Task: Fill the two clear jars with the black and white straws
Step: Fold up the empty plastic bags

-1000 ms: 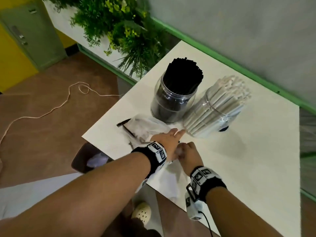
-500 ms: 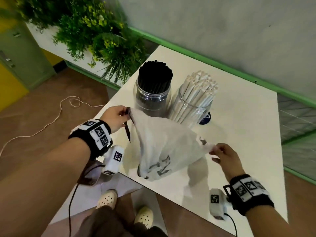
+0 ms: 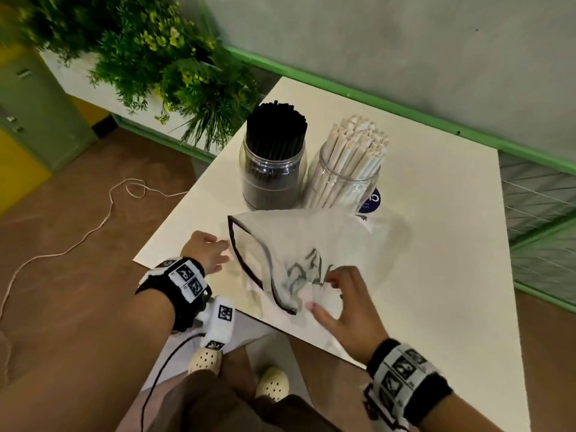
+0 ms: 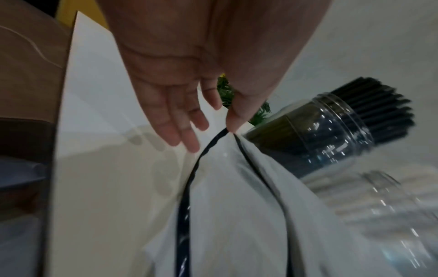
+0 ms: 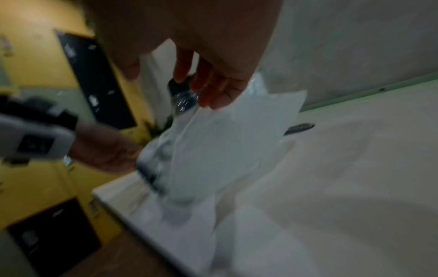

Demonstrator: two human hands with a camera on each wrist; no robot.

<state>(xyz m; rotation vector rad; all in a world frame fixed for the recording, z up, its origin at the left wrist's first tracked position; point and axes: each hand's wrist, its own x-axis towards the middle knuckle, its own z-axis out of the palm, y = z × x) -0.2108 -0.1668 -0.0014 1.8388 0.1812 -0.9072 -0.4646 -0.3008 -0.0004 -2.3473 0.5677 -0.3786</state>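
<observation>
Two clear jars stand side by side at the back of the white table (image 3: 442,275). The left jar (image 3: 272,179) is packed with black straws (image 3: 276,129), the right jar (image 3: 341,185) with white straws (image 3: 355,141). In front of them hangs a limp white bag with black trim (image 3: 311,241). My left hand (image 3: 218,247) is at the bag's left edge, fingers straight; in the left wrist view its thumb tip touches the trimmed corner (image 4: 231,131). My right hand (image 3: 324,294) hovers over the bag's near side with its fingers spread, holding nothing I can see.
A dark blue round label (image 3: 371,201) lies beside the white-straw jar. A leafy plant (image 3: 162,63) overhangs the table's back left corner. The near table edge runs just under my wrists. A green rail (image 3: 405,110) lines the wall, and a cord (image 3: 93,226) lies on the floor.
Half a second ago both hands held the bag stretched up between them. Now the fingers have opened and the bag sags lower, in front of the jars.
</observation>
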